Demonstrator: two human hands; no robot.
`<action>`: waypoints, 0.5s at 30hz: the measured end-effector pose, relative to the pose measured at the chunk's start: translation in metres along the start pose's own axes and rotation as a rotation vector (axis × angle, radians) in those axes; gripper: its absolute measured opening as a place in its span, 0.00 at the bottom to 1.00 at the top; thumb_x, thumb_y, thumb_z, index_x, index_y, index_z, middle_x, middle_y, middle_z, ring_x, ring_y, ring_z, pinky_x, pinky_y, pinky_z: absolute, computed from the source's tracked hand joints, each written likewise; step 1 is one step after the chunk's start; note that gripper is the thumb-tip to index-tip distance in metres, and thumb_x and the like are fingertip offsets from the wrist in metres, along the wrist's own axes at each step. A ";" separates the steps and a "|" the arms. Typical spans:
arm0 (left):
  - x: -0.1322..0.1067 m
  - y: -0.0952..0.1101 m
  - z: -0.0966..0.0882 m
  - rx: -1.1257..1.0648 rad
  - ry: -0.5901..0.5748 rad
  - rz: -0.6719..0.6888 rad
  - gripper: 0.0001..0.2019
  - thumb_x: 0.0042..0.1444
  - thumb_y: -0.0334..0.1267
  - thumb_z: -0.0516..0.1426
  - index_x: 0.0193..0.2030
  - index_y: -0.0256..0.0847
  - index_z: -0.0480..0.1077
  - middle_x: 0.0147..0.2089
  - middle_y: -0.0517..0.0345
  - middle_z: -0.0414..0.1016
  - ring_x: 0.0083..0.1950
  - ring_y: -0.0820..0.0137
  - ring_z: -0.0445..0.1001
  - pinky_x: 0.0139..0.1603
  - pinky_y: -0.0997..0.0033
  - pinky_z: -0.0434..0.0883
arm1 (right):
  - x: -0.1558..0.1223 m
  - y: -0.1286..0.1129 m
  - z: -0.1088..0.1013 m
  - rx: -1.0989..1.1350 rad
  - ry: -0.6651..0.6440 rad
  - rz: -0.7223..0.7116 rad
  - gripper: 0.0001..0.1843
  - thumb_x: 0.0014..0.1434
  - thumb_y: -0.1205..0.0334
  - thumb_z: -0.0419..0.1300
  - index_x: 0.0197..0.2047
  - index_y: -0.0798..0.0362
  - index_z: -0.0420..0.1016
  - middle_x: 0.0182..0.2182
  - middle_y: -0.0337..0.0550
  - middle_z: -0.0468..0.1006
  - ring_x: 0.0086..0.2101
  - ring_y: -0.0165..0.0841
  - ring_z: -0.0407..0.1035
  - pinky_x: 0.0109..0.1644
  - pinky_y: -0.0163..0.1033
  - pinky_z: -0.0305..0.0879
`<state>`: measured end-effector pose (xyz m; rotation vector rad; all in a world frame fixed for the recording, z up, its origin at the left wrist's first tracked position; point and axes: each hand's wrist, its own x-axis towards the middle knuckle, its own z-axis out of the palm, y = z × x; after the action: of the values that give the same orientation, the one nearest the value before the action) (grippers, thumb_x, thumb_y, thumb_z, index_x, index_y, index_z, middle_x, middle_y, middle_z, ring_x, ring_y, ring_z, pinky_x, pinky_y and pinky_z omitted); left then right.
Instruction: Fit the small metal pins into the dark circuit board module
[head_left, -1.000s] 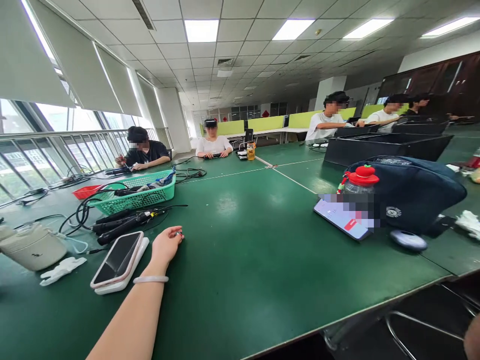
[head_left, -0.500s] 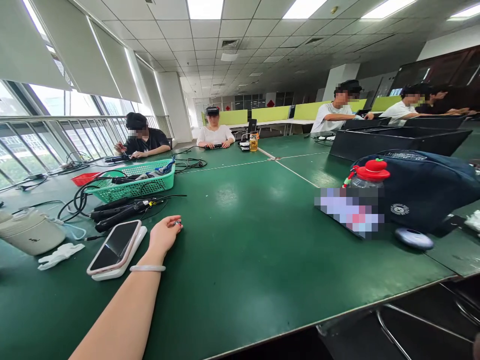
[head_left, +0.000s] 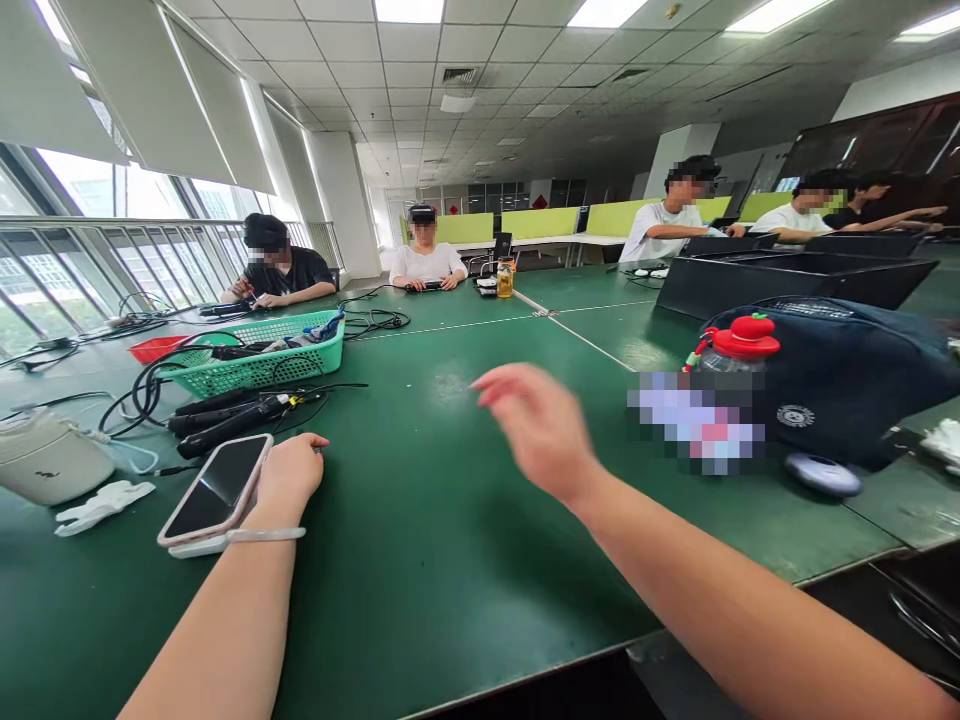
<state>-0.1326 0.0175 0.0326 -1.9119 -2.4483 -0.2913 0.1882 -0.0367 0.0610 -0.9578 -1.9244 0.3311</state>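
My left hand (head_left: 289, 478) rests on the green table beside a phone (head_left: 219, 487) in a pale pink case, which lies on a white flat object. Its fingers are curled closed, and a small dark thing shows at the fingertips, too small to name. A pale bracelet (head_left: 266, 535) circles that wrist. Over the middle of the table, my right hand (head_left: 544, 430) hangs raised and blurred, fingers loosely bent forward, with nothing visible in them. The phone's right edge is partly hidden by my left hand.
At left are a green basket (head_left: 255, 370), black cable-ended handles (head_left: 232, 422), a crumpled tissue (head_left: 103, 507) and a beige bag (head_left: 52, 460). To the right sit a red-lidded bottle (head_left: 742, 340), a dark blue bag (head_left: 840, 390) and an oval case (head_left: 823, 475). Several people sit around.
My right hand has come into view from the right, over the table. My left hand has shifted slightly left, closer against the phone. The view has turned a little.
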 end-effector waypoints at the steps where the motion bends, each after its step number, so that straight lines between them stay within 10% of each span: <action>1: 0.000 0.000 0.000 0.010 0.000 -0.008 0.18 0.50 0.31 0.50 0.46 0.40 0.74 0.46 0.46 0.78 0.48 0.55 0.74 0.46 0.62 0.68 | 0.000 0.005 0.007 -0.013 -0.041 0.012 0.09 0.61 0.61 0.56 0.42 0.53 0.74 0.38 0.42 0.75 0.33 0.29 0.68 0.40 0.38 0.67; 8: 0.007 -0.006 0.007 0.068 -0.004 0.015 0.16 0.51 0.35 0.53 0.45 0.40 0.75 0.46 0.45 0.77 0.47 0.55 0.74 0.46 0.62 0.68 | -0.012 0.047 0.057 -0.167 -0.304 0.030 0.10 0.60 0.66 0.53 0.37 0.53 0.77 0.33 0.42 0.77 0.35 0.30 0.69 0.41 0.35 0.62; 15: 0.008 -0.007 0.011 0.022 0.045 -0.020 0.14 0.50 0.40 0.56 0.44 0.43 0.75 0.45 0.47 0.77 0.48 0.54 0.73 0.45 0.62 0.68 | -0.015 0.049 0.057 -0.143 -0.363 0.011 0.11 0.59 0.67 0.53 0.37 0.51 0.77 0.33 0.41 0.78 0.35 0.30 0.70 0.40 0.35 0.63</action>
<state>-0.1401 0.0253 0.0221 -1.8526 -2.4332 -0.3028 0.1684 -0.0063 -0.0068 -1.0572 -2.2980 0.3990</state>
